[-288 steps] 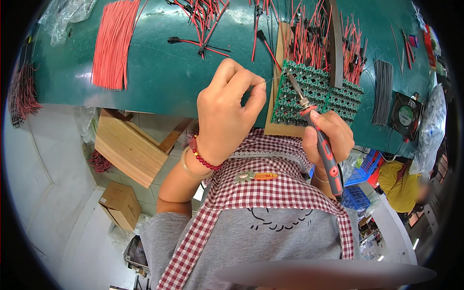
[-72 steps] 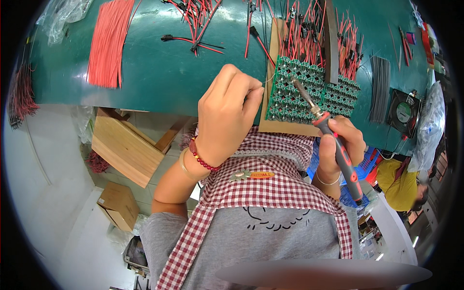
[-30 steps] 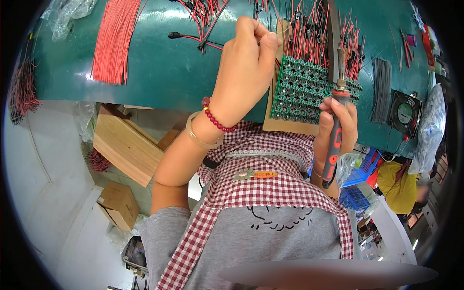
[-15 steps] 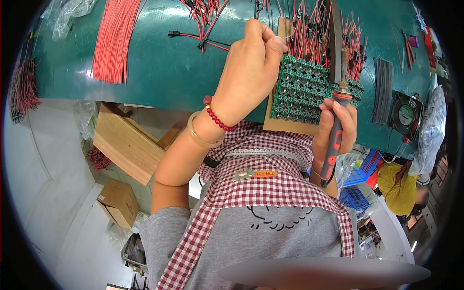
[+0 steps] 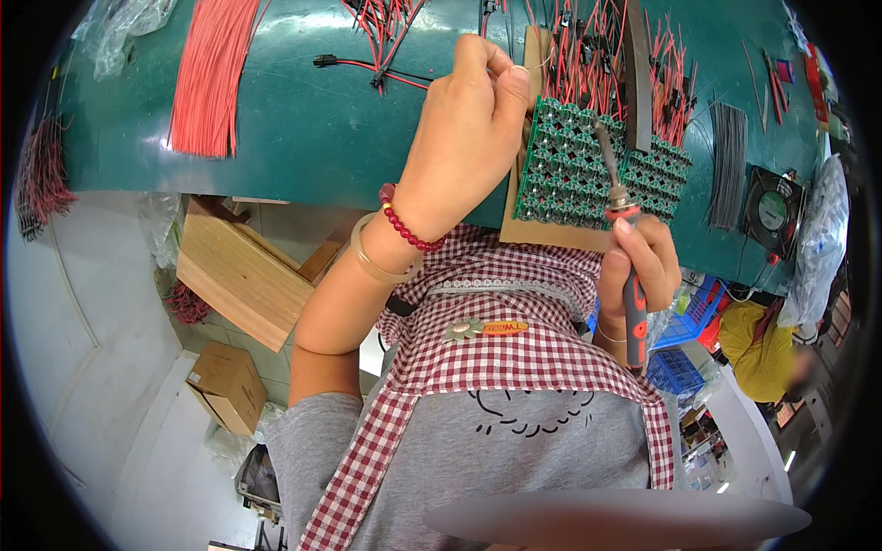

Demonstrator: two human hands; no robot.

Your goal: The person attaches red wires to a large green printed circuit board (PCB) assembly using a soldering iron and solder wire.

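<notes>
Our right hand (image 5: 654, 262) is snug round a slim soldering iron (image 5: 622, 214), metal tip (image 5: 606, 154) over bumpy, straight-edged green circuit boards (image 5: 565, 170) ahead; our left hand (image 5: 473, 133) pinches thin curvy wire (image 5: 543, 65), roomy smooth tabletop (image 5: 322, 138) leftward.

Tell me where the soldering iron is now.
In the head view, the soldering iron is right of centre, in the grip of the right hand, its metal tip over the green circuit boards, left of the dark strip.
</notes>
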